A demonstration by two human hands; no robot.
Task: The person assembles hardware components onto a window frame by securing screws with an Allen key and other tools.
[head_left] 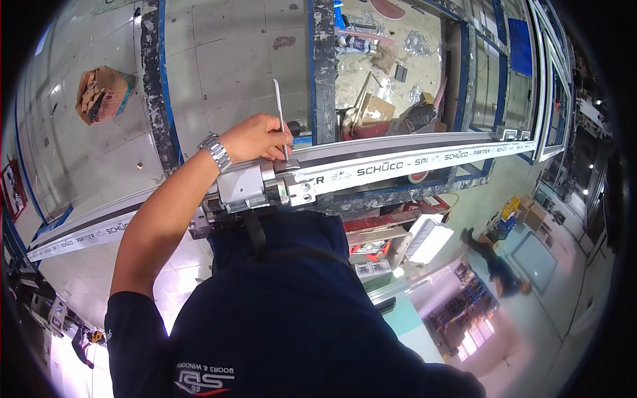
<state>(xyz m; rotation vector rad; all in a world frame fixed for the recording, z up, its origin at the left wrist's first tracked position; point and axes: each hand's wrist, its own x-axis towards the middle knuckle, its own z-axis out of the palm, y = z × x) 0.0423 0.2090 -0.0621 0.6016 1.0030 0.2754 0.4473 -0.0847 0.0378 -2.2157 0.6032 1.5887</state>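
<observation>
Left hand [262, 136], watch [215, 152] at its wrist, has thumb and fingers closed on a slim metal rod [279, 106], holding it nearly upright above the taped profile [391, 166], just beside the grey block [241, 185]. That block already sits on the profile, and printed tape covers much of the profile's long face. Work at the block looks under way, I'd judge, though how much remains can't be told. Fingers partly cover the rod, so its lower tip is hard to make out; the right hand is out of view, its state unknown.
</observation>
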